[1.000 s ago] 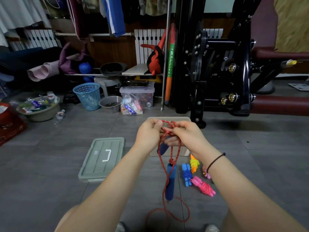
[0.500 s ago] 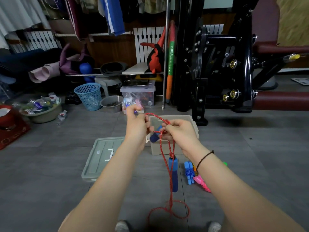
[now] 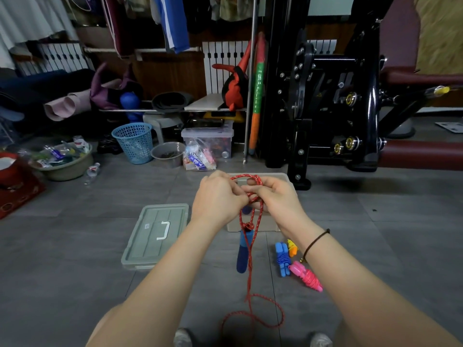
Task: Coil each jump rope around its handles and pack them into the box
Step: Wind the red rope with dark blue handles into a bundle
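The floor (image 3: 75, 259) is large grey tile, dull and a little scuffed. Over it, both hands are up close together, knuckles nearly touching. The left hand (image 3: 218, 199) and the right hand (image 3: 278, 201) each have their fingers curled round the red rope (image 3: 249, 279), which loops over the top of them. From the hands the rope drops to a knot at a blue handle (image 3: 243, 254) that hangs upright in the air, then runs down to a loose curl on the tiles near the person's shoes (image 3: 183, 338). Another dark blue end shows just under the hands; I cannot tell which hand has it.

The box (image 3: 265, 225) sits open on the floor right behind the hands, its lid (image 3: 155, 234) lying flat to the left. Just right of the hanging handle, three wound ropes lie near one another on the tiles: blue (image 3: 281, 259), orange (image 3: 292, 247) and pink (image 3: 307, 275).

Farther back the room is crowded. There is a blue basket (image 3: 134, 142), a metal bowl (image 3: 167, 154), a clear tub (image 3: 208, 139), and a basin (image 3: 65, 164) full of oddments. Beyond them are rolled mats (image 3: 62, 106), a white radiator (image 3: 223, 61) and hanging clothes (image 3: 172, 21). A black gym machine (image 3: 325, 108) fills the right side.
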Action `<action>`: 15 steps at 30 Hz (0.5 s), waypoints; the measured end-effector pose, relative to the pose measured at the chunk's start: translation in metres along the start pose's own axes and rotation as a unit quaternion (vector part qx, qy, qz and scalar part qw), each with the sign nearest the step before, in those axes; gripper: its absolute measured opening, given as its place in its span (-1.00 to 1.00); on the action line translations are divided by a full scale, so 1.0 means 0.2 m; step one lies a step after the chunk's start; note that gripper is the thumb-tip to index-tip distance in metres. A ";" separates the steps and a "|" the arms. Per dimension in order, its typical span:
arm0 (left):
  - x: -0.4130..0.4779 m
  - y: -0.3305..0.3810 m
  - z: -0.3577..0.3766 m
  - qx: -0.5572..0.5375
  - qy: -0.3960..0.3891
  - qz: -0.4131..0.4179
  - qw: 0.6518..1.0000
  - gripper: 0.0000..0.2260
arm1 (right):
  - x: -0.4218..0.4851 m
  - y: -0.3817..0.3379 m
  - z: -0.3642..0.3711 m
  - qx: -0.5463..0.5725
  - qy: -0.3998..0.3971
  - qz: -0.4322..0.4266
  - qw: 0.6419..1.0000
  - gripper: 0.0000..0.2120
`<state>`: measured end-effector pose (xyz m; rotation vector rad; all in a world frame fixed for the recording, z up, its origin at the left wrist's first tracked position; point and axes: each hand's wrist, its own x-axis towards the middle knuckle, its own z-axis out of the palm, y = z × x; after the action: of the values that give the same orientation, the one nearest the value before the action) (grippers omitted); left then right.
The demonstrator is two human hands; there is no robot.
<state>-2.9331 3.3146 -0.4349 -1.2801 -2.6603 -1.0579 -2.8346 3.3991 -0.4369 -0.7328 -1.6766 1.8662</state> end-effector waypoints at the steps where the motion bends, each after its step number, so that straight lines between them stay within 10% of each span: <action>1: 0.00 0.01 0.00 0.001 0.003 -0.015 1.000 -0.93 | 0.00 0.00 0.00 -0.002 0.001 -0.002 1.000 -0.84; 7: 0.03 0.01 -0.01 -0.261 0.009 -0.035 0.965 -0.79 | 0.04 0.09 -0.04 0.028 0.007 0.080 0.996 -0.83; 15: 0.06 -0.03 -0.14 -0.585 0.053 -0.106 0.802 -0.73 | 0.04 0.15 0.01 0.036 -0.065 0.137 0.988 -0.89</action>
<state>-2.9531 3.3042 -0.4147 -0.8187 -1.9447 -2.9167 -2.8433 3.4002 -0.4677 -0.8657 -1.6433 2.1944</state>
